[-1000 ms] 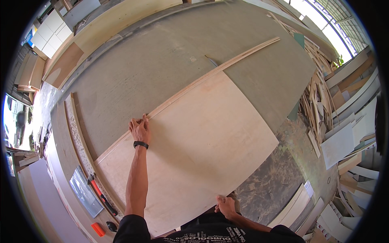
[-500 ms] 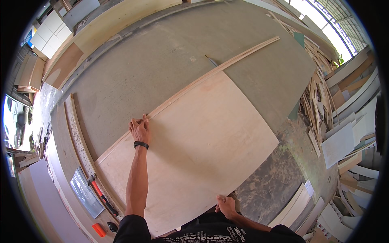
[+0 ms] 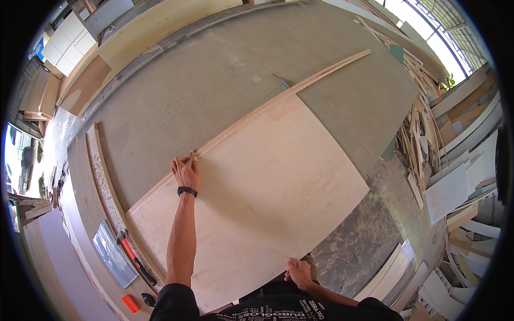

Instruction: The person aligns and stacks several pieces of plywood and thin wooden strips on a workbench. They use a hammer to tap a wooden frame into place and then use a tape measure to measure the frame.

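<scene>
A pale plywood sheet point(image 3: 267, 182) lies slantwise across the large grey-brown board. Along its far edge runs a long, narrow wooden strip point(image 3: 326, 73), which reaches past the sheet's far right corner. My left hand point(image 3: 185, 171), with a black band at the wrist, is closed over the strip at that edge, fingers bent and pressed together. Down by my body, my right hand point(image 3: 299, 272) is curled at the sheet's near edge; its fingertips are partly hidden. A slim pointed tool point(image 3: 281, 81), perhaps a pencil, rests just beyond the strip.
At left lie a red-and-black hammer point(image 3: 134, 255), a clear plastic packet point(image 3: 113, 254), an orange block point(image 3: 130, 304) and a small black object point(image 3: 149, 299), near a long speckled board point(image 3: 110, 187). Heaped wood offcuts point(image 3: 423, 128) cover the right side. Long panels point(image 3: 160, 33) stand at the back.
</scene>
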Motion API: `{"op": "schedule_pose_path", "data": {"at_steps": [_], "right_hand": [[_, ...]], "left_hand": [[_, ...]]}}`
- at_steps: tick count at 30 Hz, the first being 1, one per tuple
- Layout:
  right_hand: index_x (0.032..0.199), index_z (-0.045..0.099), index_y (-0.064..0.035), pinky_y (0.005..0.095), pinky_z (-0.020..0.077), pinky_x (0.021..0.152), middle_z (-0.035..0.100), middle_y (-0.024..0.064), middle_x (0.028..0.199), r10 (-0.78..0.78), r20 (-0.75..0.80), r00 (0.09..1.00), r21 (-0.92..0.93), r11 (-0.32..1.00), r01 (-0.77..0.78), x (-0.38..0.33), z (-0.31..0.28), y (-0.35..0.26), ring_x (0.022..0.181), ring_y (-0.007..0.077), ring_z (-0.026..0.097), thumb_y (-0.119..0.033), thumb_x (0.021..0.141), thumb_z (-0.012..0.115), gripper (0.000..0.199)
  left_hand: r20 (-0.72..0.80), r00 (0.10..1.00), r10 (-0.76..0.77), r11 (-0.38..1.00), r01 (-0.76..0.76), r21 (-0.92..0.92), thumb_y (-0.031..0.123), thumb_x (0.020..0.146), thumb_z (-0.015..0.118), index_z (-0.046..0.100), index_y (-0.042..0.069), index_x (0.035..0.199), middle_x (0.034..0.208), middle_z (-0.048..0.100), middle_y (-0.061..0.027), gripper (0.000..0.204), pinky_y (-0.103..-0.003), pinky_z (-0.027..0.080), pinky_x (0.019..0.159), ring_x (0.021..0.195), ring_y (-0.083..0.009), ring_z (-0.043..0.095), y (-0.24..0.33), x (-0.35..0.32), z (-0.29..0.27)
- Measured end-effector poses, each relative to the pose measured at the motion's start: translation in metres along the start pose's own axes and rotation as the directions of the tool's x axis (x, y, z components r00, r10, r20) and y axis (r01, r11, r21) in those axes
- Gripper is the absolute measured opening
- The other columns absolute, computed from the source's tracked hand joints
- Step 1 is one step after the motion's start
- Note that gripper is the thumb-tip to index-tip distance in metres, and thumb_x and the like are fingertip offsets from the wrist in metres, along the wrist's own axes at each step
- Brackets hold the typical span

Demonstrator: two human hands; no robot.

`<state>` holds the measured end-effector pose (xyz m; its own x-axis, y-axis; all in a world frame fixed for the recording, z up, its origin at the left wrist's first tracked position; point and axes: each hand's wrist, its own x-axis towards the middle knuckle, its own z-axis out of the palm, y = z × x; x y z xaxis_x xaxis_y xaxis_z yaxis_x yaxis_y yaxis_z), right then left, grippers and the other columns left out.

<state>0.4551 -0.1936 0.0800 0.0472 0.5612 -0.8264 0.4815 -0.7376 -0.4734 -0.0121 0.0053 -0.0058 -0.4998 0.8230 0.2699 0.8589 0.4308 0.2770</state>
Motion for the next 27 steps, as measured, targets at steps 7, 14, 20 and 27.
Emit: {"op": "schedule_pose_path", "data": {"at_steps": [7,14,20,27], "right_hand": [[0.07,0.063,0.009,0.0314,0.0546,0.045,0.066,0.0147,0.062,0.0,-0.002,1.0,-0.013,1.0,0.0,-0.0023,0.0001,-0.0051,0.048,0.0213,0.067,-0.029,0.1,0.061,0.049],[0.071,0.063,0.0089,0.0316,0.055,0.044,0.066,0.0147,0.063,0.007,-0.012,1.0,0.015,1.0,-0.006,0.0015,0.0016,0.0002,0.048,0.0209,0.066,-0.029,0.1,0.061,0.048],[0.071,0.061,0.0087,0.0315,0.0549,0.044,0.066,0.0151,0.063,0.006,-0.007,1.0,0.006,1.0,-0.006,0.0004,0.0013,-0.0029,0.048,0.0208,0.066,-0.029,0.1,0.061,0.047],[0.069,0.061,0.0081,0.0314,0.0545,0.044,0.066,0.0151,0.063,0.015,-0.007,1.0,-0.008,1.0,-0.015,0.0014,0.0023,-0.0033,0.048,0.0211,0.066,-0.029,0.1,0.062,0.048]], "left_hand": [[0.011,1.0,0.004,1.0,-0.004,-0.007,0.04,0.104,0.05,0.066,0.025,0.135,0.107,0.053,-0.0092,0.037,-0.048,0.036,0.097,0.104,-0.0287,0.045,-0.0012,0.0011,-0.0003],[0.011,1.0,0.012,1.0,-0.012,-0.004,0.039,0.104,0.05,0.065,0.026,0.136,0.106,0.053,-0.0093,0.037,-0.047,0.036,0.098,0.104,-0.0287,0.045,0.0,0.0028,-0.0008],[0.014,1.0,0.002,1.0,-0.002,-0.001,0.038,0.104,0.051,0.065,0.028,0.135,0.107,0.054,-0.0093,0.036,-0.048,0.036,0.097,0.104,-0.0294,0.046,-0.0003,0.0031,-0.0005],[-0.002,1.0,0.009,1.0,-0.009,-0.013,0.037,0.103,0.052,0.066,0.028,0.134,0.105,0.054,-0.0086,0.035,-0.048,0.036,0.096,0.103,-0.0291,0.047,-0.0028,0.0042,0.0009]]}}
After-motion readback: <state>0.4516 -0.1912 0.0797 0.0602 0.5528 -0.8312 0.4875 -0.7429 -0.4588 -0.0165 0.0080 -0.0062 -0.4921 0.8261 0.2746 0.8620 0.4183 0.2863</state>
